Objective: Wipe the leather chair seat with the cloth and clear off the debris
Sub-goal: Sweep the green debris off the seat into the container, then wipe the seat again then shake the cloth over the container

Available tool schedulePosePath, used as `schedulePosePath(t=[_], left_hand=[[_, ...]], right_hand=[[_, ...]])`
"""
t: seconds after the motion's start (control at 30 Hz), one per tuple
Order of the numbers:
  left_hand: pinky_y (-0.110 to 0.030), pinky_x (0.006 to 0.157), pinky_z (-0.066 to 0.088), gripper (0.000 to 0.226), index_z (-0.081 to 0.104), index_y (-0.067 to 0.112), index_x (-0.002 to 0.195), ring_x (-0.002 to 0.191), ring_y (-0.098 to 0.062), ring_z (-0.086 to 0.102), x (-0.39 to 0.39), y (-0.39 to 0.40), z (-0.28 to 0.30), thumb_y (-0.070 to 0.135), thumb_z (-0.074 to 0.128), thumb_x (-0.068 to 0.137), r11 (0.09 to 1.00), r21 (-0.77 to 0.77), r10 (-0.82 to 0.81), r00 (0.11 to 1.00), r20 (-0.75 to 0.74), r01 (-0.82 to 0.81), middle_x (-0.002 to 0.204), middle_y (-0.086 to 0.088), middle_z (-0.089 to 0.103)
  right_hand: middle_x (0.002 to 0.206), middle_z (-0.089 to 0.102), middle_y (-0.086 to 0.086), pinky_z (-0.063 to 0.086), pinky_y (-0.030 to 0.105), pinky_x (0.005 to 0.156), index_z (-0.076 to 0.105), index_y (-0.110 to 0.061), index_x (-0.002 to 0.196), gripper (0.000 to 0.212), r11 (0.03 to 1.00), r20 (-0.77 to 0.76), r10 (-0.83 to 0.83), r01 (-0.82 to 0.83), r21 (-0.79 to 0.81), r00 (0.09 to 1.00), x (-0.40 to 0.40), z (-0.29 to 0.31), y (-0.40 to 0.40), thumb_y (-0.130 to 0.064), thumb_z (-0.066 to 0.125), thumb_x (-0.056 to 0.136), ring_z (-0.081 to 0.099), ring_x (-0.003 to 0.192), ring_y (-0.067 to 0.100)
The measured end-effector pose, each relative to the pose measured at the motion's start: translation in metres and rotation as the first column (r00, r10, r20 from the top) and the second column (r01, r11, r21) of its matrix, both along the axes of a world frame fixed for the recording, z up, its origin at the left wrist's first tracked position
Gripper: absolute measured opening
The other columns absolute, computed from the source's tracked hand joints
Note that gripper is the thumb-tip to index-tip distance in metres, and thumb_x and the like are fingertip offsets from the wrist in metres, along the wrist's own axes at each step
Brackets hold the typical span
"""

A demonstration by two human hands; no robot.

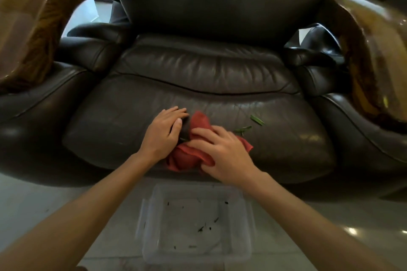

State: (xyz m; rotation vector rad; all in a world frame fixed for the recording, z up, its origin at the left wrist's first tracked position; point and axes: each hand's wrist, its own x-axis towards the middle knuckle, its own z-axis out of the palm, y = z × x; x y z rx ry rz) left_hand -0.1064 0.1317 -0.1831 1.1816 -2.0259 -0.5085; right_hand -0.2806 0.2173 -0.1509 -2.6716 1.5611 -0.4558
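Dark leather chair seat (136, 121), wrinkled and glossy, between two padded arms topped with polished wood. Near the seat's front edge, a crumpled red cloth (187, 157), partly hanging over that edge. Right hand (222, 152) spread flat on the cloth, fingers pressing down. Left hand (164, 132) just beside it, on the seat, cupped against the cloth's left side. Green leaf scraps (256, 120) on the leather, right of the cloth and near it. Below the front edge, on the pale tiled floor (44, 202), a clear plastic bin (149, 248) holding a few dark bits.
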Motion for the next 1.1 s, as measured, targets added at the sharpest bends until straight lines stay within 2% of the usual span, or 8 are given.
schedulePosePath(t=[0.2, 0.3, 0.4, 0.63, 0.83, 0.93, 1.0, 1.1], left_hand=[[-0.039, 0.113, 0.021, 0.042, 0.052, 0.012, 0.128, 0.135, -0.02, 0.036, 0.0, -0.018, -0.003, 0.027, 0.034, 0.094, 0.992, -0.12, 0.005, 0.971, 0.238, 0.024, 0.139, -0.007, 0.049], [-0.037, 0.115, 0.016, 0.039, 0.046, 0.017, 0.134, 0.138, -0.016, 0.029, -0.004, -0.038, -0.002, 0.026, 0.035, 0.098, 0.995, -0.094, 0.003, 0.955, 0.295, 0.026, 0.145, -0.003, 0.043], [-0.037, 0.115, 0.016, 0.039, 0.046, 0.019, 0.134, 0.137, -0.015, 0.03, -0.007, -0.046, -0.007, 0.023, 0.038, 0.096, 0.993, -0.118, 0.03, 0.961, 0.276, 0.003, 0.144, -0.001, 0.044], [-0.038, 0.114, 0.021, 0.045, 0.051, 0.019, 0.13, 0.135, -0.017, 0.035, -0.009, -0.046, -0.012, 0.027, 0.035, 0.089, 0.985, -0.172, 0.062, 0.963, 0.263, -0.017, 0.14, -0.002, 0.049], [-0.038, 0.113, 0.022, 0.045, 0.052, 0.017, 0.129, 0.134, -0.018, 0.037, -0.009, -0.042, -0.008, 0.027, 0.035, 0.089, 0.984, -0.175, 0.066, 0.966, 0.249, -0.022, 0.139, -0.003, 0.05], [-0.038, 0.113, 0.022, 0.045, 0.053, 0.017, 0.129, 0.134, -0.018, 0.037, -0.009, -0.042, -0.008, 0.027, 0.035, 0.088, 0.985, -0.169, 0.07, 0.966, 0.248, -0.028, 0.139, -0.003, 0.05], [-0.038, 0.113, 0.022, 0.046, 0.053, 0.016, 0.128, 0.134, -0.018, 0.037, -0.009, -0.042, -0.008, 0.026, 0.034, 0.088, 0.986, -0.167, 0.066, 0.966, 0.248, -0.024, 0.139, -0.003, 0.05], [-0.037, 0.113, 0.021, 0.045, 0.053, 0.016, 0.128, 0.134, -0.018, 0.038, -0.008, -0.042, -0.008, 0.025, 0.035, 0.088, 0.985, -0.168, 0.065, 0.971, 0.232, -0.026, 0.139, -0.003, 0.051]], right_hand=[[0.127, 0.058, 0.0, 0.038, 0.031, 0.099, 0.063, -0.024, 0.114, 0.051, 0.97, 0.24, -0.161, 0.198, -0.14, 0.957, -0.068, 0.047, -0.04, -0.019, 0.066, 0.063, 0.053, 0.112, 0.024], [0.117, 0.063, 0.003, 0.04, 0.028, 0.096, 0.064, -0.019, 0.111, 0.043, 0.92, 0.41, -0.348, 0.392, -0.026, 0.843, -0.116, 0.05, -0.064, -0.01, 0.07, 0.069, 0.057, 0.109, 0.022], [0.111, 0.067, 0.006, 0.039, 0.025, 0.089, 0.065, -0.016, 0.111, 0.039, 0.848, 0.37, -0.516, 0.521, 0.094, 0.773, -0.134, 0.027, -0.069, -0.009, 0.071, 0.073, 0.06, 0.105, 0.024], [0.114, 0.066, 0.001, 0.038, 0.022, 0.093, 0.064, -0.02, 0.111, 0.043, 0.935, 0.319, -0.336, 0.354, 0.0, 0.886, -0.073, -0.003, -0.036, -0.019, 0.071, 0.068, 0.059, 0.106, 0.017], [0.126, 0.06, -0.001, 0.037, 0.041, 0.105, 0.063, -0.02, 0.118, 0.051, 0.957, 0.238, -0.291, 0.282, 0.07, 0.927, -0.044, -0.007, 0.003, -0.021, 0.074, 0.068, 0.051, 0.119, 0.018], [0.127, 0.06, -0.003, 0.03, 0.031, 0.108, 0.063, -0.02, 0.118, 0.053, 0.977, 0.204, -0.206, 0.189, 0.098, 0.957, -0.028, -0.014, 0.019, -0.019, 0.077, 0.067, 0.05, 0.121, 0.021], [0.126, 0.06, -0.002, 0.029, 0.027, 0.107, 0.063, -0.019, 0.118, 0.054, 0.99, 0.207, -0.132, 0.119, 0.075, 0.969, -0.022, -0.012, 0.024, -0.018, 0.078, 0.066, 0.051, 0.12, 0.021], [0.126, 0.06, 0.0, 0.036, 0.037, 0.107, 0.061, -0.018, 0.12, 0.054, 0.993, 0.301, -0.109, 0.12, -0.017, 0.947, -0.026, 0.004, 0.021, -0.02, 0.073, 0.067, 0.051, 0.12, 0.019]])
